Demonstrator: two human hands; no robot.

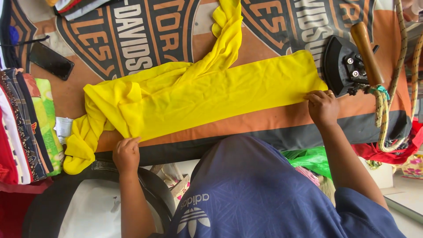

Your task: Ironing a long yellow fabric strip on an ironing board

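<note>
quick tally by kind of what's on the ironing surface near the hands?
Long yellow fabric strip, held at both ends by the left hand and right hand: 1
Black iron with brown wooden handle: 1
Black flat phone: 1
Total: 3

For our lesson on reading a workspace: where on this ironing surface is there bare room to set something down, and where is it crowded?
Bare cover runs along the near edge below the yellow cloth, between left hand and right hand. Another patch lies between the phone and the cloth. Crowded: the folded stack and iron.
</note>
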